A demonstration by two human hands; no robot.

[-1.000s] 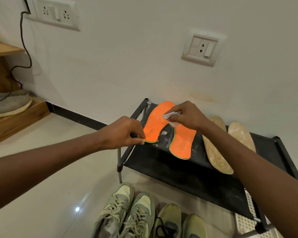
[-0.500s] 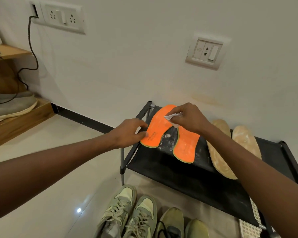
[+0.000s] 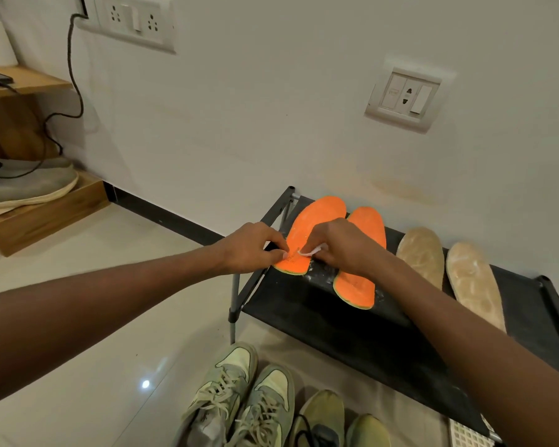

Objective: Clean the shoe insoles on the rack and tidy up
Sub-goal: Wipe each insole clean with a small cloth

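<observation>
Two orange insoles lie on the black shoe rack [image 3: 352,330] near its left end. My left hand [image 3: 249,250] pinches the heel end of the left orange insole [image 3: 317,217]. My right hand [image 3: 339,246] holds a small white wipe [image 3: 310,251] pressed on that insole's heel area, and covers the middle of the right orange insole [image 3: 359,288]. Two beige insoles [image 3: 421,253] [image 3: 471,282] lie further right on the rack. White dust speckles the rack beside the orange pair.
Two pairs of greenish sneakers [image 3: 239,401] [image 3: 333,421] stand on the floor in front of the rack. A white basket corner [image 3: 465,437] shows at the lower right. A wooden shelf with grey shoes [image 3: 26,185] is at the left; a cable [image 3: 75,69] hangs from the wall socket.
My right hand has dragged the wipe down the left orange insole from its toe end to its heel end. The left hand keeps its hold on the heel.
</observation>
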